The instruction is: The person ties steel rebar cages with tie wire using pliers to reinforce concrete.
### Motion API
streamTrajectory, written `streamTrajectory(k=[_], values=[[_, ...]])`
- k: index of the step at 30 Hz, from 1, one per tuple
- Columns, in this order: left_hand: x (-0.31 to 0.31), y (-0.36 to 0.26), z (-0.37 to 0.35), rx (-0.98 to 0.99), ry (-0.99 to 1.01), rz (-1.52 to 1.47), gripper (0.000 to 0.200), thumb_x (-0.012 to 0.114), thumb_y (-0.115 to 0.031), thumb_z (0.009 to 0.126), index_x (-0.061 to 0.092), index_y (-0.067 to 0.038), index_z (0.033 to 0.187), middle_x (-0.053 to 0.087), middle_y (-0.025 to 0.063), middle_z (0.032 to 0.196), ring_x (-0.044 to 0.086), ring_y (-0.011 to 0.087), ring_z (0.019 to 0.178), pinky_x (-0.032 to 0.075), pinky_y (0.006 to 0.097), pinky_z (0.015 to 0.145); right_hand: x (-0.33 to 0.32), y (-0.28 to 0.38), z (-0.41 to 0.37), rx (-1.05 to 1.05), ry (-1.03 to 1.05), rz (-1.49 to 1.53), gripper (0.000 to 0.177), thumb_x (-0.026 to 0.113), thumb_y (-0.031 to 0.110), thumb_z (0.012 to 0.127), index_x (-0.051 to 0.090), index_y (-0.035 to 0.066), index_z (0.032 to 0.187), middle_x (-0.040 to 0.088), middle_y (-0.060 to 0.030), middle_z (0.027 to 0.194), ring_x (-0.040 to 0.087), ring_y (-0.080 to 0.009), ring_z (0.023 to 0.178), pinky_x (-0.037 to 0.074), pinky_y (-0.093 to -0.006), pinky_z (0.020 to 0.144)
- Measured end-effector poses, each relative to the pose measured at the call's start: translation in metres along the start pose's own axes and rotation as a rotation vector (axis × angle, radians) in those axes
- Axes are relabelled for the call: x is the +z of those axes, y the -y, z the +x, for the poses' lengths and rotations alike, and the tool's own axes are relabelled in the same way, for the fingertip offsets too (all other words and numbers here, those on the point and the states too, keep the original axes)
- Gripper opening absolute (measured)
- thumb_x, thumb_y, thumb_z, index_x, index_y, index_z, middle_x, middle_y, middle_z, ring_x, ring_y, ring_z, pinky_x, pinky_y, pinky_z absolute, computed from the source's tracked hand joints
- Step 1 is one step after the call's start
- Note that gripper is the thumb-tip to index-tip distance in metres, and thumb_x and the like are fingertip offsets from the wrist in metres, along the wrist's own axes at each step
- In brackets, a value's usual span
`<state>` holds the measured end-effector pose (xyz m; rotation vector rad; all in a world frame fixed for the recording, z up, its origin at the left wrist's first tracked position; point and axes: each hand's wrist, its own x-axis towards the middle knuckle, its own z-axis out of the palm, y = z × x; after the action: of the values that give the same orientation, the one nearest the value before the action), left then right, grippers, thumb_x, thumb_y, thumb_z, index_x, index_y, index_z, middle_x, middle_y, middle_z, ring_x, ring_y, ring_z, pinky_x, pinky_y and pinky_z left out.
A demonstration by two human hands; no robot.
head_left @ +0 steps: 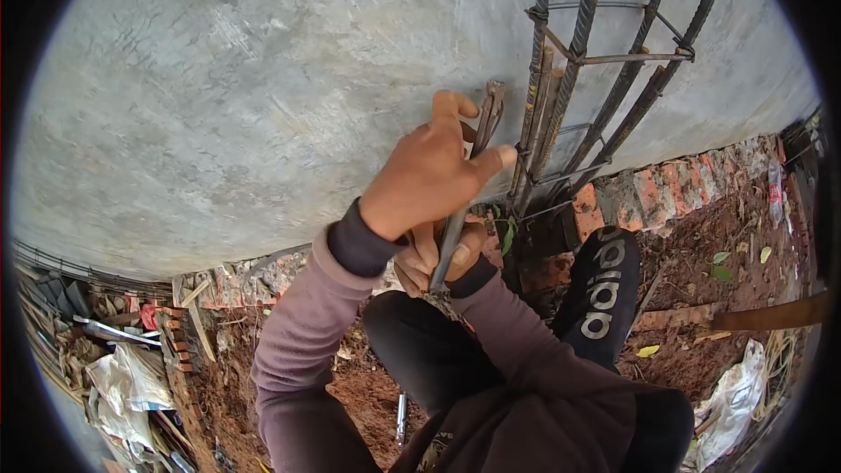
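Note:
My left hand (425,166) is closed round a pair of metal pincers (453,241), its thumb crossing in front of them. The worn jaws point up beside the upright bars, and a handle slants down between my wrists. Below, my right hand (464,254) is curled behind that handle, fingertips on one side and thumb on the other. What lies inside those fingers is hidden. Just right of both hands rises a column of ribbed rebar (578,35), with a bent stirrup (635,59) tied round its bars. Shorter rusty bars (545,105) stand against its left side.
A grey plastered wall (219,105) stands close in front. Along its foot runs a brick footing (666,193). My bent knees are over reddish soil (350,385). White sacks (131,385) and scrap lie at left; a plastic bag (731,403) and a board (775,313) are at right.

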<state>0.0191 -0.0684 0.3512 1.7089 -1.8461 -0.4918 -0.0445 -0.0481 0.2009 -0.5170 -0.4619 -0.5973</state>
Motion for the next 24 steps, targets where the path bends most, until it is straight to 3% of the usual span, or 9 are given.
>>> streamTrajectory(k=[1, 5, 6, 10, 14, 17, 18, 21, 24], values=[[0.002, 0.005, -0.002, -0.168, 0.134, -0.258, 0.044, 0.06, -0.031, 0.099, 0.043, 0.006, 0.117, 0.066, 0.0194, 0.081, 0.066, 0.0356, 0.069, 0.052, 0.0408, 0.066, 0.01, 0.004, -0.001, 0.057, 0.214, 0.202, 0.017, 0.066, 0.009, 0.075, 0.066, 0.0, 0.089, 0.065, -0.0117, 0.092, 0.066, -0.023, 0.073, 0.056, -0.0376, 0.068], [0.031, 0.03, -0.05, 0.019, 0.01, -0.175, 0.029, 0.056, -0.02, 0.101, 0.045, -0.001, 0.119, 0.068, 0.0165, 0.079, 0.069, 0.029, 0.069, 0.052, 0.037, 0.063, -0.001, 0.0, -0.054, 0.179, -0.185, -0.19, 0.035, 0.065, 0.021, 0.091, 0.057, -0.002, 0.115, 0.064, -0.0132, 0.097, 0.069, -0.0279, 0.074, 0.057, -0.0387, 0.061], [0.04, 0.038, -0.062, -0.06, -0.023, -0.238, 0.021, 0.055, -0.018, 0.101, 0.05, -0.002, 0.114, 0.068, 0.0173, 0.078, 0.07, 0.0294, 0.069, 0.052, 0.0373, 0.06, -0.008, 0.0, -0.067, 0.184, -0.287, -0.223, 0.042, 0.059, 0.027, 0.099, 0.05, 0.001, 0.131, 0.064, -0.0128, 0.107, 0.071, -0.0265, 0.078, 0.058, -0.0379, 0.066], [0.063, 0.106, -0.083, 0.032, 0.026, -0.007, 0.011, 0.054, -0.008, 0.098, 0.058, -0.005, 0.109, 0.069, 0.0153, 0.082, 0.069, 0.0343, 0.069, 0.053, 0.0398, 0.057, -0.035, -0.022, -0.092, 0.405, -0.521, -0.787, 0.047, 0.055, 0.03, 0.103, 0.045, 0.008, 0.144, 0.062, -0.0062, 0.12, 0.064, -0.0159, 0.106, 0.055, -0.0318, 0.082], [0.084, 0.17, -0.103, 0.209, -0.156, 0.311, 0.01, 0.055, -0.009, 0.097, 0.063, -0.006, 0.103, 0.066, 0.0143, 0.072, 0.065, 0.0359, 0.065, 0.051, 0.0409, 0.056, -0.061, -0.045, -0.117, 0.367, -0.708, -0.488, 0.055, 0.053, 0.027, 0.104, 0.035, 0.011, 0.153, 0.064, -0.0057, 0.117, 0.062, -0.0174, 0.109, 0.055, -0.0348, 0.085], [0.085, 0.208, -0.126, -0.243, -0.345, 0.407, 0.012, 0.054, -0.014, 0.098, 0.063, -0.008, 0.104, 0.064, 0.0108, 0.065, 0.065, 0.031, 0.056, 0.05, 0.0388, 0.052, -0.068, -0.045, -0.125, 0.612, -0.756, -0.401, 0.046, 0.049, 0.024, 0.105, 0.044, 0.005, 0.146, 0.066, -0.0085, 0.111, 0.066, -0.0224, 0.102, 0.055, -0.0447, 0.086], [0.086, 0.224, -0.134, -0.315, -0.432, 0.24, 0.013, 0.054, -0.015, 0.098, 0.064, -0.008, 0.103, 0.065, 0.0102, 0.066, 0.064, 0.0288, 0.055, 0.05, 0.0368, 0.052, -0.088, -0.058, -0.135, 0.654, -0.849, -0.489, 0.037, 0.054, 0.024, 0.1, 0.054, 0.0, 0.128, 0.066, -0.0144, 0.106, 0.068, -0.0314, 0.093, 0.054, -0.0509, 0.086], [0.102, 0.231, -0.16, -0.423, -0.437, -0.117, 0.018, 0.055, -0.018, 0.101, 0.065, -0.003, 0.099, 0.068, 0.0084, 0.073, 0.064, 0.018, 0.058, 0.05, 0.032, 0.056, -0.133, -0.08, -0.132, 1.002, -0.744, -1.489, 0.043, 0.065, 0.025, 0.092, 0.055, 0.002, 0.127, 0.066, -0.0178, 0.098, 0.066, -0.0366, 0.088, 0.054, -0.045, 0.085], [0.126, 0.206, -0.172, -0.331, -0.302, -0.361, 0.02, 0.055, -0.02, 0.102, 0.065, -0.002, 0.101, 0.068, 0.0065, 0.081, 0.063, 0.0121, 0.068, 0.05, 0.029, 0.06, -0.143, -0.081, -0.122, 0.967, -0.678, -1.797, 0.041, 0.067, 0.029, 0.088, 0.057, 0.002, 0.117, 0.059, -0.0234, 0.111, 0.061, -0.0439, 0.092, 0.05, -0.0482, 0.081]])
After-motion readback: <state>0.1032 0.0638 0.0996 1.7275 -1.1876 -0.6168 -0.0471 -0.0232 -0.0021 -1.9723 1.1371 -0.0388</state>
